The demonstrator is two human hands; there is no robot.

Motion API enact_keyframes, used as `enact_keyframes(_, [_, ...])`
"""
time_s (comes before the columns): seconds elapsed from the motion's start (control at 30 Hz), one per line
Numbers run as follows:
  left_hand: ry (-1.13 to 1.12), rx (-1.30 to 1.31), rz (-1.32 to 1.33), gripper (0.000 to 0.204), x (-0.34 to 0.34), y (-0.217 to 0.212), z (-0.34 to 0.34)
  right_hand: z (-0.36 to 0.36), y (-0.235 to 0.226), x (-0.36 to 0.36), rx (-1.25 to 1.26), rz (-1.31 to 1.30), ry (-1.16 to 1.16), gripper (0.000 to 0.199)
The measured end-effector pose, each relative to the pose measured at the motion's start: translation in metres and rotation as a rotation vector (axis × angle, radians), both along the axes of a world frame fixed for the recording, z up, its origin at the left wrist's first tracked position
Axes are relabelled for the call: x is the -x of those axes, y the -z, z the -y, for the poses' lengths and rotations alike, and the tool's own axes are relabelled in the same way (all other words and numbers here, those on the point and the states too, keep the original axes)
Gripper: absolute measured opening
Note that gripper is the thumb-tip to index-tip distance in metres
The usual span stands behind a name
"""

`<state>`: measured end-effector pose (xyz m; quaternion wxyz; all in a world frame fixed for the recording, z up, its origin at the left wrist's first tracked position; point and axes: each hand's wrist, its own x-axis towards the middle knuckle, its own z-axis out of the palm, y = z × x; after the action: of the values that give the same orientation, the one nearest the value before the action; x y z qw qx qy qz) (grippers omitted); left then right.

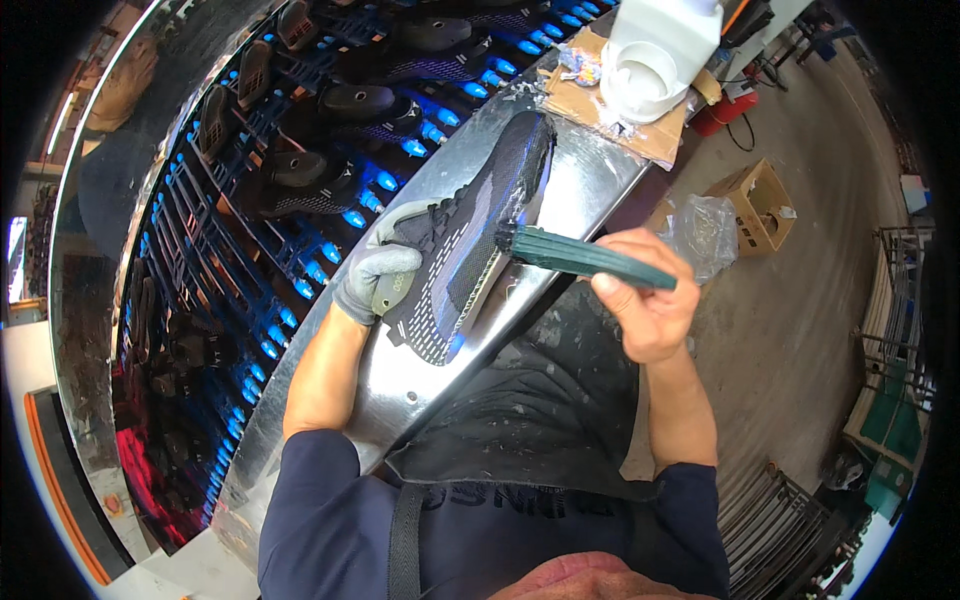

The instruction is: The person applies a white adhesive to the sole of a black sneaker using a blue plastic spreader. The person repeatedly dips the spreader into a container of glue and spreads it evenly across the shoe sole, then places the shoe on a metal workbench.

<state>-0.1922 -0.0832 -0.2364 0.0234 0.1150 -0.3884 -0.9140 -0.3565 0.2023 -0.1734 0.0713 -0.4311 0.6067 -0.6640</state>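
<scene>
My left hand [378, 272], in a grey glove, grips a black and grey knit shoe upper [478, 225] at its heel end and holds it over the shiny metal ledge [580, 180]. My right hand [645, 300], bare, holds a dark green brush [585, 256] by its handle. The brush's bristle end touches the side edge of the shoe near its middle. The shoe's toe points away from me toward a white plastic container [655, 55].
A conveyor with blue lit racks [300, 230] carries several dark shoes on lasts to my left. Cardboard with scraps [610, 105] lies under the white container. A cardboard box [755, 205] and a plastic bag [705, 232] sit on the concrete floor at right.
</scene>
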Motion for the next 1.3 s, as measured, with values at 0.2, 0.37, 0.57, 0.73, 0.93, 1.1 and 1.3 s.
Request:
enact_keyframes(0.2, [0.101, -0.016, -0.016, 0.083, 0.009, -0.018, -0.006, 0.009, -0.019, 0.036, 0.000, 0.212, 0.028, 0.011])
enact_keyframes(0.37, [0.111, -0.033, -0.072, 0.074, 0.014, -0.026, -0.010, 0.004, -0.029, 0.026, -0.075, -0.141, 0.017, 0.015])
enact_keyframes(0.57, [0.058, -0.025, -0.021, 0.073, 0.009, -0.017, -0.008, 0.006, -0.041, 0.001, -0.121, -0.430, 0.068, 0.020])
enact_keyframes(0.73, [0.048, 0.013, -0.004, 0.078, 0.008, -0.009, -0.006, 0.007, -0.033, -0.014, -0.137, -0.579, 0.115, 0.032])
enact_keyframes(0.93, [0.026, 0.093, -0.024, 0.077, 0.007, -0.001, -0.004, 0.007, -0.043, -0.030, -0.211, -0.668, 0.030, 0.038])
enact_keyframes(1.1, [0.043, 0.089, -0.019, 0.075, 0.010, -0.007, -0.007, 0.010, -0.048, -0.037, -0.223, -0.729, -0.090, 0.036])
enact_keyframes(1.3, [0.015, 0.081, -0.036, 0.071, 0.009, -0.009, -0.011, 0.007, -0.055, -0.030, -0.226, -0.700, -0.239, 0.039])
